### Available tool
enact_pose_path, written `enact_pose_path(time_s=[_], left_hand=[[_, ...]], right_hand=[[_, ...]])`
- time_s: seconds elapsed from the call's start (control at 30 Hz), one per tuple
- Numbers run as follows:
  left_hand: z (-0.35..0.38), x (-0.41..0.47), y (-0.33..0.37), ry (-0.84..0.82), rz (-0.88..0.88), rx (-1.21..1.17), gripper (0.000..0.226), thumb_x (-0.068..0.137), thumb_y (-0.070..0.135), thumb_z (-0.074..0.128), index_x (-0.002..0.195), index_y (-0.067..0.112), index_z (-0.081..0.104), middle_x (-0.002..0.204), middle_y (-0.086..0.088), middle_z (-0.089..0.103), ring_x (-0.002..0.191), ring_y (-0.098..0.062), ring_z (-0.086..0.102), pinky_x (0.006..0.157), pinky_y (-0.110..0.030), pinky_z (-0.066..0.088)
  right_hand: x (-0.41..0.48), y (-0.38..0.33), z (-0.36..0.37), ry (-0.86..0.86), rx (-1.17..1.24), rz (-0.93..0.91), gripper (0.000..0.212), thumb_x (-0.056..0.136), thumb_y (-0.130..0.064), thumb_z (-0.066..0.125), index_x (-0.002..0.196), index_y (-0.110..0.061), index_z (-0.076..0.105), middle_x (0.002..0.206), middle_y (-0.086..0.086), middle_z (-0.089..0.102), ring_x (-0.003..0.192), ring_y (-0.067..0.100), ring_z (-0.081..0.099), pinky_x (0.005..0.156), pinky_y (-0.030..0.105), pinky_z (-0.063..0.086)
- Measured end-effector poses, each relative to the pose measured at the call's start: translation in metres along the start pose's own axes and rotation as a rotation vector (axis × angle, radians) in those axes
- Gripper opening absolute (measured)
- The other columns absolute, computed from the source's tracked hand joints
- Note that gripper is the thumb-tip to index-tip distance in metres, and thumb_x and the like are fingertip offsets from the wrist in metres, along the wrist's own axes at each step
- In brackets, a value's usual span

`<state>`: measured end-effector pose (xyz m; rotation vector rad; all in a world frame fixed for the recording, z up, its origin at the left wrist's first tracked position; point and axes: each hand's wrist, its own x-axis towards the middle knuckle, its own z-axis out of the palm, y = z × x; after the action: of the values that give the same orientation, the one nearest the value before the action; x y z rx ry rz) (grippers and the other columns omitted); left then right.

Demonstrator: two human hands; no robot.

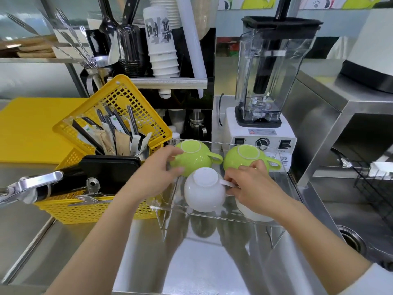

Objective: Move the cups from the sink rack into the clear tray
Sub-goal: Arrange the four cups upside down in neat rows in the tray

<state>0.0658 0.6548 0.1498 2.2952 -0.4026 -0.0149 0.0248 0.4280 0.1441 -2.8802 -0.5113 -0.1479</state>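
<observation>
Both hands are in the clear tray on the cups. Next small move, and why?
Probably let go and pull both hands back. The left hand rests on the left upside-down green ceramic cup, and the right hand pinches the handle of the upside-down white ceramic cup. Both cups look seated in the clear plastic tray, beside the second green cup.

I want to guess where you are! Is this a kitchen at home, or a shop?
Probably a café or drink shop's work counter, not a home kitchen. There's a big blender, a tall stack of paper cups, and a yellow basket full of wrapped cutlery, all on steel counters.
</observation>
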Motion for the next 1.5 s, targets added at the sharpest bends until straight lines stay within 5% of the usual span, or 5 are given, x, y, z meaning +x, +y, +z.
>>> enact_pose_path(time_s=[0.27,0.63,0.87,1.23,1.5], left_hand=[[0.005,0.029,-0.013,-0.194,0.204,0.565,0.090,0.076,0.008,0.066,0.137,0.051,0.015,0.155,-0.002,0.007,0.140,-0.025,0.006,0.113,-0.047,0.011],[0.018,0.042,-0.019,-0.092,0.224,0.424,0.061,0.087,0.028,0.058,0.140,0.032,0.027,0.154,-0.006,0.014,0.141,-0.024,0.006,0.112,-0.042,0.007],[0.024,0.047,-0.023,-0.060,0.189,0.399,0.063,0.086,0.040,0.057,0.140,0.026,0.027,0.153,-0.010,0.015,0.140,-0.026,0.010,0.111,-0.042,0.011],[0.028,0.050,-0.029,-0.009,0.215,0.411,0.067,0.084,0.044,0.058,0.140,0.023,0.030,0.151,-0.012,0.021,0.139,-0.028,0.015,0.110,-0.043,0.014],[0.025,0.047,-0.029,-0.032,0.211,0.348,0.066,0.085,0.039,0.059,0.141,0.022,0.028,0.152,-0.011,0.018,0.140,-0.025,0.010,0.112,-0.045,0.019]], right_hand=[[0.002,0.002,0.001,-0.024,0.021,-0.010,0.013,0.085,-0.020,0.056,0.086,-0.023,0.044,0.082,0.000,0.060,0.078,0.018,0.041,0.076,0.031,0.020],[0.005,-0.026,0.002,-0.044,0.199,0.069,0.080,0.056,-0.069,0.063,0.120,-0.034,0.032,0.113,-0.010,0.052,0.088,0.009,0.030,0.083,0.032,0.023],[0.017,-0.034,0.004,-0.118,0.075,0.045,0.075,0.059,-0.066,0.065,0.115,-0.026,0.034,0.116,0.000,0.057,0.096,0.024,0.049,0.087,0.037,0.031],[0.020,-0.040,-0.003,-0.124,0.090,0.061,0.071,0.056,-0.063,0.068,0.109,-0.025,0.040,0.093,-0.005,0.054,0.065,0.007,0.027,0.064,0.033,0.014],[0.024,-0.040,-0.009,-0.196,0.055,0.028,0.067,0.059,-0.064,0.066,0.109,-0.026,0.040,0.101,-0.003,0.060,0.087,0.020,0.046,0.085,0.037,0.033]])
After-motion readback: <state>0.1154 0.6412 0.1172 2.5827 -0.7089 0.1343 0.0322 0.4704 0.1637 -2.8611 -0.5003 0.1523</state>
